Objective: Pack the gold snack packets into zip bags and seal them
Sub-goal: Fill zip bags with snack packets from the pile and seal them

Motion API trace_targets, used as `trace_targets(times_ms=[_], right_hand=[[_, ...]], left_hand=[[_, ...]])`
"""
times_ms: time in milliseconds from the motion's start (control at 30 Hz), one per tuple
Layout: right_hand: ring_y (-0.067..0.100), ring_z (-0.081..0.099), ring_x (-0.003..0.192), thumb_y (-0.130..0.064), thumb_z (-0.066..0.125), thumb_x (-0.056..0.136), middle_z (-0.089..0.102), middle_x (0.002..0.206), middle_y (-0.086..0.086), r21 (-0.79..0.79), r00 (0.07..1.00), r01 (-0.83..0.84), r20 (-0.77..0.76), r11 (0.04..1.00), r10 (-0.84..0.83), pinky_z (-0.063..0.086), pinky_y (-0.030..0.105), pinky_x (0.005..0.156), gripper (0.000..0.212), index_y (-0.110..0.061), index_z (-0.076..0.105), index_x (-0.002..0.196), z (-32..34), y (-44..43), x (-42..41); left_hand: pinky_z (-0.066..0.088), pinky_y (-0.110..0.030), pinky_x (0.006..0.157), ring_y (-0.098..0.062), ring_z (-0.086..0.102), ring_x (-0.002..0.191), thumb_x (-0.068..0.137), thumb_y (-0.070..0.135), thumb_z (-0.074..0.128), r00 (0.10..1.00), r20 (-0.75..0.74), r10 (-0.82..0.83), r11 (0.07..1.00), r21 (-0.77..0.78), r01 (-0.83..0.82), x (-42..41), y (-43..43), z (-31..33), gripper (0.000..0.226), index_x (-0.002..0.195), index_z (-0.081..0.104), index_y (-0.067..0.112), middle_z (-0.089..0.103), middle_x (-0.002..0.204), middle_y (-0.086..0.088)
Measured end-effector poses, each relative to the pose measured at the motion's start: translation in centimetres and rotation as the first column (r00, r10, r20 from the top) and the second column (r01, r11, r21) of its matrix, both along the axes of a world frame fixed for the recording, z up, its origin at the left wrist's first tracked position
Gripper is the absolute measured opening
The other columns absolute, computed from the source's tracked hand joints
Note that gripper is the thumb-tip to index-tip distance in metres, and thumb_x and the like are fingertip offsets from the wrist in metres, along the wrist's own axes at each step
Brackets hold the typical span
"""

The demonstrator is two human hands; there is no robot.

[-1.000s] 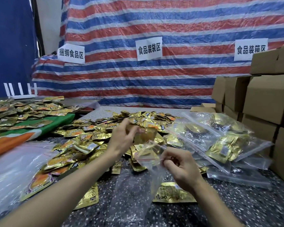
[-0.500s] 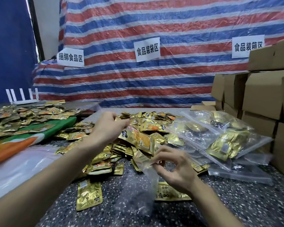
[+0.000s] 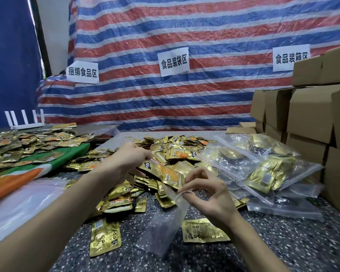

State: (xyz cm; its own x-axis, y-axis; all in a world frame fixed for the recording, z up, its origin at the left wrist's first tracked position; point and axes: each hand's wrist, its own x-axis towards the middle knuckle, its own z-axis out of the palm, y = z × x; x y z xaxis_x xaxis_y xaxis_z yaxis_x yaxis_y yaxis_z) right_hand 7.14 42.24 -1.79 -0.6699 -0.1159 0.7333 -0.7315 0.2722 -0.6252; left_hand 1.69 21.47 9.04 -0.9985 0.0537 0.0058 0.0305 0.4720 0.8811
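Gold packets, left hand; bag, right hand

Surface: dark speckled stone tabletop.
Centre: loose heap of gold foil snack packets, spreading toward the far edge.
Front: two single gold packets, lying flat and well apart.
Right: piled clear zip bags filled with gold packets.
Left edge: green-and-orange cloth beside whitish clear plastic sheeting.
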Motion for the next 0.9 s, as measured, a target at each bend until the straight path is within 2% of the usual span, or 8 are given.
trace_targets(times_ms=[167, 300, 333, 467, 600, 667, 767, 900], right_hand=[[0.022, 0.061, 0.103, -0.019, 0.076, 0.075, 0.064, 0.102, -0.005, 0.045, 0.992, -0.121, 0.046, 0.992, 0.119, 0.054, 0.044, 0.087, 0.011, -0.021, 0.082, 0.084, -0.2, -0.6, 0.1], [0.028, 0.062, 0.102, -0.01, 0.071, 0.073, 0.067, 0.101, 0.003, -0.102, 0.971, -0.22, 0.073, 0.97, 0.228, 0.055, 0.045, 0.085, 0.016, -0.015, 0.082, 0.084, 0.0, -0.5, 0.2], [0.03, 0.063, 0.1, -0.009, 0.071, 0.074, 0.067, 0.099, 0.006, -0.135, 0.97, -0.223, 0.069, 0.965, 0.234, 0.055, 0.046, 0.084, 0.016, -0.014, 0.082, 0.085, 0.1, -0.4, 0.2], [0.025, 0.067, 0.096, -0.001, 0.068, 0.08, 0.068, 0.1, 0.004, -0.189, 0.988, -0.143, 0.036, 0.972, 0.152, 0.055, 0.03, 0.084, 0.02, -0.012, 0.079, 0.093, 0.4, -0.4, 0.2], [0.021, 0.068, 0.096, -0.001, 0.066, 0.084, 0.067, 0.1, -0.002, -0.142, 0.996, -0.083, -0.042, 0.986, 0.078, 0.055, 0.026, 0.084, 0.017, -0.007, 0.076, 0.096, 0.4, -0.7, 0.3], [0.02, 0.068, 0.096, 0.002, 0.065, 0.084, 0.068, 0.1, -0.001, -0.145, 0.994, -0.097, -0.068, 0.985, 0.088, 0.055, 0.026, 0.085, 0.016, -0.004, 0.074, 0.096, 0.4, -0.8, 0.3], [0.022, 0.068, 0.099, 0.005, 0.065, 0.084, 0.068, 0.102, 0.002, -0.187, 0.991, -0.118, -0.091, 0.975, 0.103, 0.055, 0.028, 0.088, 0.02, -0.008, 0.074, 0.096, 0.4, -0.9, 0.5], [0.017, 0.069, 0.099, 0.007, 0.064, 0.084, 0.07, 0.101, 0.003, -0.223, 0.987, -0.124, -0.132, 0.967, 0.096, 0.055, 0.022, 0.085, 0.023, -0.01, 0.074, 0.095, 0.8, -0.6, 0.6]], left_hand=[[0.049, -0.034, 0.052, -0.029, 0.064, 0.062, 0.091, 0.014, 0.065, 0.997, 0.055, -0.052, 0.997, -0.049, 0.054, 0.3, 1.6, -0.8, 0.014, 0.096, 0.061, 0.001, 0.067, 0.072, -0.011], [0.055, -0.032, 0.045, -0.022, 0.067, 0.05, 0.088, 0.007, 0.07, 0.991, 0.088, -0.104, 0.992, 0.081, 0.097, 0.7, 3.0, -1.7, 0.013, 0.087, 0.059, 0.001, 0.068, 0.056, -0.007], [0.052, -0.029, 0.044, -0.018, 0.065, 0.048, 0.086, 0.008, 0.073, 0.995, 0.047, -0.089, 0.994, 0.073, 0.086, 0.7, 3.2, -1.8, 0.016, 0.083, 0.059, 0.003, 0.067, 0.058, -0.007], [0.04, -0.026, 0.05, -0.014, 0.057, 0.06, 0.079, 0.021, 0.081, 0.972, -0.233, -0.027, 0.974, -0.224, -0.027, 1.2, 3.3, -1.2, 0.025, 0.077, 0.057, 0.012, 0.065, 0.074, -0.003], [0.05, -0.031, 0.054, -0.019, 0.063, 0.071, 0.079, 0.021, 0.08, 0.929, -0.36, -0.082, 0.863, -0.492, -0.114, 2.1, 4.2, 0.1, 0.023, 0.076, 0.061, 0.009, 0.067, 0.078, -0.006], [0.054, -0.034, 0.063, -0.024, 0.064, 0.08, 0.081, 0.026, 0.077, 0.921, -0.372, -0.114, 0.802, -0.582, -0.135, 2.3, 4.7, 0.4, 0.022, 0.079, 0.062, 0.011, 0.068, 0.085, -0.007], [0.043, -0.029, 0.057, -0.021, 0.058, 0.08, 0.093, 0.035, 0.064, 0.939, -0.275, -0.207, 0.771, -0.636, -0.016, 2.1, 5.0, 0.3, 0.025, 0.084, 0.053, 0.014, 0.064, 0.099, -0.008], [0.046, -0.03, 0.06, -0.016, 0.058, 0.08, 0.095, 0.038, 0.06, 0.954, -0.172, -0.246, 0.783, -0.615, 0.091, 2.0, 5.0, 0.0, 0.028, 0.099, 0.053, 0.012, 0.062, 0.094, -0.004]])
